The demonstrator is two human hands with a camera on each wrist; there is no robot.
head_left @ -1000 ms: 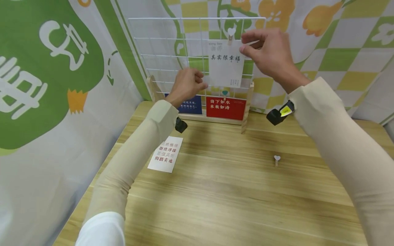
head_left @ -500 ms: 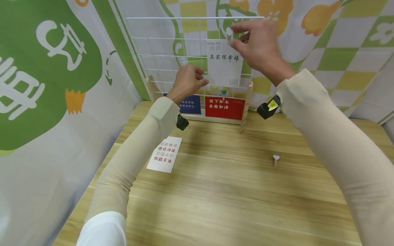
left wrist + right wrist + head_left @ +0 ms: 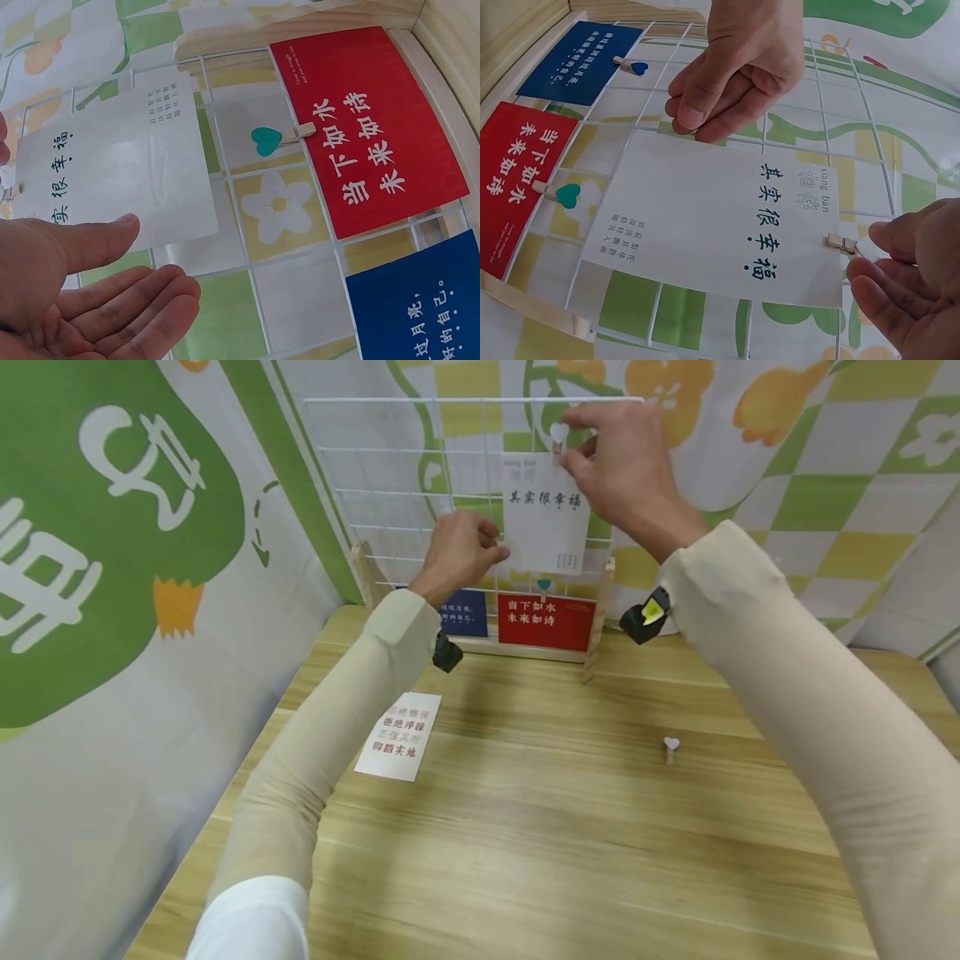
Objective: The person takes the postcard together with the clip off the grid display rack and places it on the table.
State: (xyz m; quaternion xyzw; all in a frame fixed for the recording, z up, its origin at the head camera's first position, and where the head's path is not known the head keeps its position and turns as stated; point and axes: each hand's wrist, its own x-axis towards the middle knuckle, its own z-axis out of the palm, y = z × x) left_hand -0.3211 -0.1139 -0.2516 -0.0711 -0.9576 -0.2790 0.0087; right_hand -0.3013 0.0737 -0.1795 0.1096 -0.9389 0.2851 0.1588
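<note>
A white card (image 3: 546, 518) with dark characters hangs on a white wire grid (image 3: 397, 477). At its top edge is a small wooden clothespin (image 3: 841, 244) with a white heart. My right hand (image 3: 626, 464) has thumb and fingertips on either side of this clothespin. My left hand (image 3: 459, 552) is beside the card's left edge, its fingers loosely bent and holding nothing. In the left wrist view its thumb overlaps the card. Below hang a red card (image 3: 382, 142), with a teal-heart clothespin (image 3: 268, 141) on its edge, and a blue card (image 3: 581, 64).
The grid stands in a wooden base (image 3: 540, 652) at the table's back. A white card with red characters (image 3: 399, 739) lies on the wooden table (image 3: 525, 827) by my left forearm. Another heart clothespin (image 3: 670, 749) lies to the right. Patterned cloth (image 3: 832, 485) hangs behind.
My right hand has moved left from beside the card onto the white-heart clothespin, which now stands slightly straighter. My left hand has stayed close to the card's left edge.
</note>
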